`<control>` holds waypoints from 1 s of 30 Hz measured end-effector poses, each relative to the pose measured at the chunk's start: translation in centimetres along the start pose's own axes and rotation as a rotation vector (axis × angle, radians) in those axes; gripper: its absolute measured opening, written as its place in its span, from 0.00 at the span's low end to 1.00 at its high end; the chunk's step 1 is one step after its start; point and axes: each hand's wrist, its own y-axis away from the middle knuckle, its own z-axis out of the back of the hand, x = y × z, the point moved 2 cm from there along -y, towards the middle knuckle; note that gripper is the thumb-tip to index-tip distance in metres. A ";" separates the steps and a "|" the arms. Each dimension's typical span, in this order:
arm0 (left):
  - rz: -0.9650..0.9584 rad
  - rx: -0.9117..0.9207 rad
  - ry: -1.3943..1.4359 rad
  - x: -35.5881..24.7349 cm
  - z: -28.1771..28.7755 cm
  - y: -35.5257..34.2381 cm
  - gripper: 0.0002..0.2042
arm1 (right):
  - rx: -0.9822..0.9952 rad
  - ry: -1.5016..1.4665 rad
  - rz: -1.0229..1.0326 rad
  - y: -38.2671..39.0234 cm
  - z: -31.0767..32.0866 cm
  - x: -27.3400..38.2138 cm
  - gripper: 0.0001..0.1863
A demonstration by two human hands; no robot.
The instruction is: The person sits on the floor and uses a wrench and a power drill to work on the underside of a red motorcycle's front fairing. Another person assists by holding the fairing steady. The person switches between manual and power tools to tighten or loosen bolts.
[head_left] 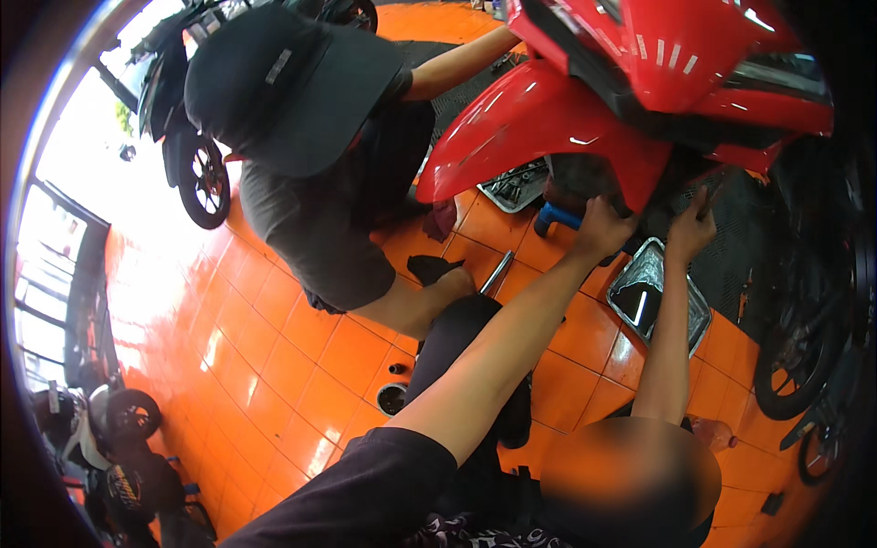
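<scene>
Both my arms reach up beneath the front of a red motorbike (539,114). My left hand (603,228) is closed at the lower edge of its red bodywork, close to a blue bar (559,217); its grip is hidden. To its right, my right hand (692,230) is raised under the bike with bent fingers, closed around something dark that I cannot make out. Below and between my hands, a metal tray (699,321) with dark liquid in it sits on the floor.
At left a person in a black cap (265,82) crouches, one arm reaching to the bike. A tray of tools (512,189) lies under it. A small round container (392,398) and a clear bottle (714,433) stand on the orange tiles (301,356). Other motorbikes surround us.
</scene>
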 end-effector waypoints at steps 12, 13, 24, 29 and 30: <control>0.010 0.088 0.067 1.7 -0.1 0.1 0.19 | 0.032 0.055 -0.408 9.9 7.2 -4.4 0.36; 0.007 0.079 0.075 1.5 -0.1 0.1 0.20 | 0.049 0.061 -0.391 11.4 8.0 -5.6 0.36; 0.199 0.656 -0.270 6.1 4.9 -1.1 0.35 | 0.502 0.339 -0.933 31.5 16.2 -15.7 0.35; 0.655 0.796 -0.507 10.5 7.7 -0.1 0.33 | 0.543 0.344 -1.130 36.4 21.2 -19.3 0.33; 0.694 0.735 -0.607 12.1 8.0 -0.6 0.29 | 0.553 0.343 -1.134 37.1 21.5 -19.6 0.32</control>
